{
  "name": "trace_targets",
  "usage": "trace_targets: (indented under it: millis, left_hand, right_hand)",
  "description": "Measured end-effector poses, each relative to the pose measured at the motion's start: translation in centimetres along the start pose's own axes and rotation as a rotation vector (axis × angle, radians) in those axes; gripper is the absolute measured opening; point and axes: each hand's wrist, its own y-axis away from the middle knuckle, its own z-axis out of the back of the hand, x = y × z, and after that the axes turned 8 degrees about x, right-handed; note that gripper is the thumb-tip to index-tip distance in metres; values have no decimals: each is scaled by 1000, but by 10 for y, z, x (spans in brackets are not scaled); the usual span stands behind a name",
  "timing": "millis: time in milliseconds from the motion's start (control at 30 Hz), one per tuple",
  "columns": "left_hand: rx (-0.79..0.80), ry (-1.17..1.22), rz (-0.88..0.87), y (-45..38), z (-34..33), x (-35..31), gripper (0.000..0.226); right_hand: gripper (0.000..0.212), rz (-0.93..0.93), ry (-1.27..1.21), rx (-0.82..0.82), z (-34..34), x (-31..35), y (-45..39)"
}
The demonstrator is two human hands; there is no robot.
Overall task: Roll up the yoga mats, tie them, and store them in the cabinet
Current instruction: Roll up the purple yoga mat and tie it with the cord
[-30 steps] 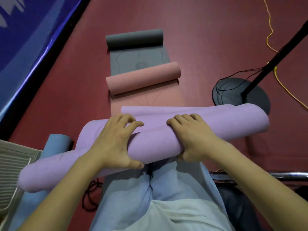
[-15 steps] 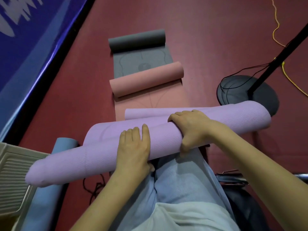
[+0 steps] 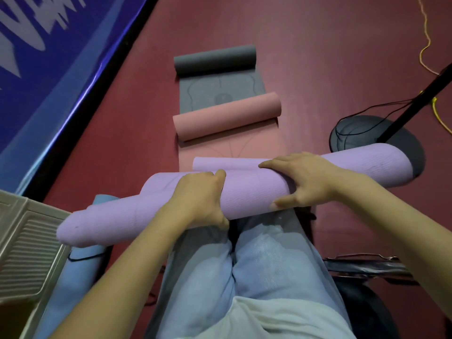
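Mats — four, the purple mat (image 3: 254, 192) held by two hands (image 3: 198, 199) (image 3: 305, 182).

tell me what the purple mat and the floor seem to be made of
Purple mat: looks like soft foam or rubber, matte, with a fine ribbed texture; it dents slightly under both hands.
Floor: dark red, smooth, with a faint sheen, probably vinyl or rubber sheet, though the picture leaves that open.

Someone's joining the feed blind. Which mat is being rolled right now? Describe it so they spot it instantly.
On the red floor three mats lie in a line running away from the person. The purple mat is the nearest, a thick roll under the left hand and right hand; the pink mat and grey mat lie untouched.
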Motion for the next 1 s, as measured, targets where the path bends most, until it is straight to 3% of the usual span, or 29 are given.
trace_targets:
  millis: [133, 367, 633, 1000]
  left_hand:
    - [122, 42, -7, -11, 14, 7, 82]
    - [122, 99, 19, -12, 15, 12, 78]
    - [107, 22, -41, -2, 13, 15, 79]
    - [237, 103, -42, 59, 11, 29, 87]
  right_hand:
    - [113, 8, 32, 24, 6, -9, 4]
    - [139, -141, 122, -79, -9, -42, 21]
    - [106, -176, 207, -277, -42, -38, 34]
    - [92, -117, 208, -142, -29, 21, 66]
